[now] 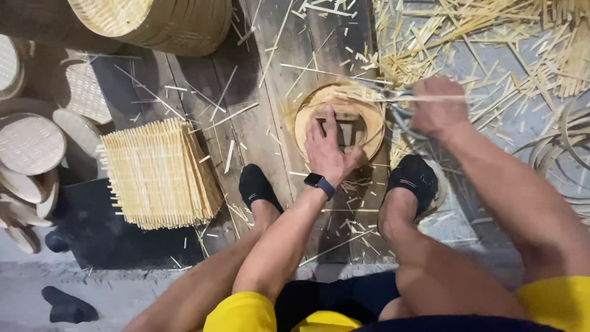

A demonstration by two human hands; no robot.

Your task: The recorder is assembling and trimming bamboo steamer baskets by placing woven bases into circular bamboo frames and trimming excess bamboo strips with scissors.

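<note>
A square stack of pale woven bamboo mats point(158, 174) sits on the dark wooden plank floor point(203, 86), partly over a black mat point(98, 230); round woven bamboo lids point(29, 144) pile up at the left edge; a stack of large round bamboo steamer rings point(166, 21) lies at the top; loose pale bamboo offcut strips point(491, 37) litter the upper right; thin curved bamboo hoops point(562, 144) rest at the right edge.

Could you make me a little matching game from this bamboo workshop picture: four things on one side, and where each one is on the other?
Things:
1. left hand
2. right hand
3. stack of square woven mats
4. loose bamboo strips

Places:
A. heaped at the top right of the floor
B. pressed flat on the round bamboo frame
C. left of the feet, on the planks
D. closed on scissors at the frame's right edge

Pairs: 1-B, 2-D, 3-C, 4-A
</note>
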